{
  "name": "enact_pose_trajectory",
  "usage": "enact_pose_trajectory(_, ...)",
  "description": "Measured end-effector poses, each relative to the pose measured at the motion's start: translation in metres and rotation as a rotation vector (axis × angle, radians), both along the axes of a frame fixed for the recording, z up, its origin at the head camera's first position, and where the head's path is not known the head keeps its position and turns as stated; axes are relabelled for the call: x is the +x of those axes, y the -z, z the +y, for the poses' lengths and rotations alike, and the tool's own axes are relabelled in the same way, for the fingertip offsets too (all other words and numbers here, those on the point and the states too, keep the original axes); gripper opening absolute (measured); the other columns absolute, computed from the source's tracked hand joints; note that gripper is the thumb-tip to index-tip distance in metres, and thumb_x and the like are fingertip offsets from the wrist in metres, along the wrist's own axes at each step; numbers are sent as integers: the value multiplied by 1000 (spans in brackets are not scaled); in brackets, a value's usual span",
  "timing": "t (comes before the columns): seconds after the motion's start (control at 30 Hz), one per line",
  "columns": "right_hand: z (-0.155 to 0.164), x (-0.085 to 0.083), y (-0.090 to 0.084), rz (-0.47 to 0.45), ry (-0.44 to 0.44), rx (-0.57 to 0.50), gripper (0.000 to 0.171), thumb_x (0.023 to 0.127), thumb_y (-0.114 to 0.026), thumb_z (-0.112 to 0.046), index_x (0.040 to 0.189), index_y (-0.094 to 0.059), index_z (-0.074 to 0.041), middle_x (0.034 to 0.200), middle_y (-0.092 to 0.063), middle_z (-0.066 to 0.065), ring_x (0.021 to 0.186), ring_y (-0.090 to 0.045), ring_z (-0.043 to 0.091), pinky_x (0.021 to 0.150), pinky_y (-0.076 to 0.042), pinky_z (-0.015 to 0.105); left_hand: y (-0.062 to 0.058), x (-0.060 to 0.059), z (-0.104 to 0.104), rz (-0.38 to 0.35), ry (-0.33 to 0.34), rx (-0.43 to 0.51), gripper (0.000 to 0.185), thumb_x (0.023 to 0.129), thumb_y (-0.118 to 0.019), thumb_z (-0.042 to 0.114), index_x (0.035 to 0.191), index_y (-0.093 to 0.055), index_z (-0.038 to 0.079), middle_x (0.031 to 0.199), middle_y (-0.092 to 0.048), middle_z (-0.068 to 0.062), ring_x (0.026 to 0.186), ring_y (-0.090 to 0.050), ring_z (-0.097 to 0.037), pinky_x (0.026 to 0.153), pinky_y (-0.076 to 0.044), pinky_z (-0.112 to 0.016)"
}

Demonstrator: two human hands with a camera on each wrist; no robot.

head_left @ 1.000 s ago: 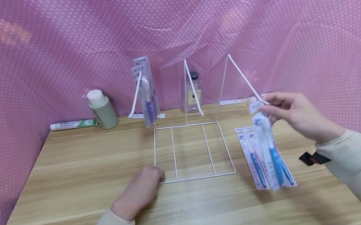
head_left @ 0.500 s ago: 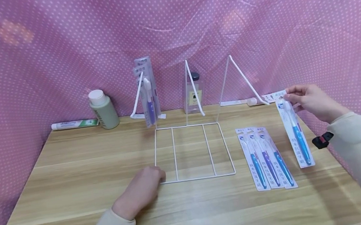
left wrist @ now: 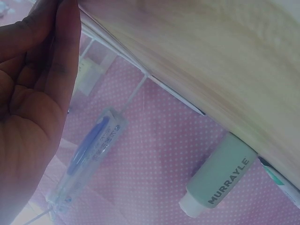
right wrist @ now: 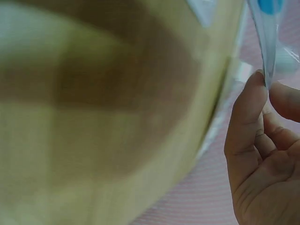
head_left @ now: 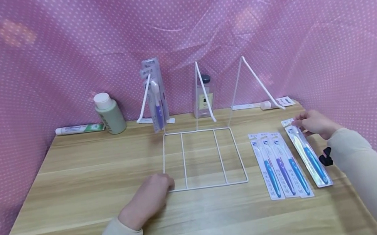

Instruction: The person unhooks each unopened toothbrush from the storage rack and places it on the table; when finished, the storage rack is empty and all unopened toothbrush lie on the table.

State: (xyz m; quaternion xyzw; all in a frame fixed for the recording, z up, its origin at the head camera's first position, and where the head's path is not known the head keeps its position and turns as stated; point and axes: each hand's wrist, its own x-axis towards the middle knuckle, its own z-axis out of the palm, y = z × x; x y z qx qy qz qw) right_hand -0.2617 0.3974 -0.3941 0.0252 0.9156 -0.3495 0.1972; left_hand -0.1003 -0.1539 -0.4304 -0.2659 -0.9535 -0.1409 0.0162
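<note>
My right hand (head_left: 316,123) pinches the top end of a packaged blue toothbrush (head_left: 311,157) between thumb and fingers. The right wrist view shows the package's thin edge in that pinch. Left of it, three packaged toothbrushes (head_left: 281,167) lie side by side on the table, two blue and a purple one. My left hand (head_left: 151,197) grips the front left corner of a white wire rack (head_left: 207,186); its fingertips are partly hidden. Packaged purple toothbrushes (head_left: 157,101) hang from the rack's left hook, also seen in the left wrist view.
Behind the rack are a clear bottle with a black cap (head_left: 204,100), a green bottle with a white cap (head_left: 111,116) and a toothpaste tube (head_left: 79,129). Another tube (head_left: 272,103) lies at the back right. The rack's middle hook (head_left: 205,92) and right hook (head_left: 263,83) jut forward.
My right hand has carried the packaged blue toothbrush rightward, away from over the three others, then lowered it toward the table on their right. My left hand stays at the rack's corner.
</note>
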Motion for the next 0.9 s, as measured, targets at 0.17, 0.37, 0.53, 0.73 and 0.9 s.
enact_pose_trajectory(0.17,0,-2,19,-35,-4,-27,34,109,-50,-14,129,-54,13,100,-70,7,86,-64,17,71,-57,33,-2,0,0,10,5,10,34,77,-60,-19,71,-65,14,72,-61,1,66,-55,-12,58,-48,-30)
enact_pose_trajectory(0.37,-3,-2,32,-72,37,-36,32,109,-50,-12,129,-55,13,100,-72,10,84,-66,17,67,-59,31,-2,1,1,0,-3,3,33,79,-61,-19,74,-68,13,73,-63,1,67,-57,-11,60,-51,-29)
enact_pose_trajectory(0.53,-3,-2,36,-76,61,-19,30,109,-49,-11,128,-54,12,102,-69,14,84,-64,18,67,-58,31,-3,2,0,4,-3,6,33,78,-61,-19,74,-68,13,73,-63,1,68,-58,-12,60,-51,-30)
enact_pose_trajectory(0.73,-6,1,36,-61,93,12,28,109,-53,-13,126,-56,9,102,-69,14,82,-65,17,67,-59,30,-3,2,0,14,6,15,34,77,-60,-19,72,-66,14,72,-62,2,67,-57,-11,59,-50,-29)
enact_pose_trajectory(0.9,-11,4,34,-3,98,113,28,106,-59,-15,124,-60,7,90,-67,10,75,-63,16,63,-58,29,-2,2,0,17,4,14,33,78,-61,-19,73,-67,14,73,-62,2,68,-58,-12,60,-51,-30)
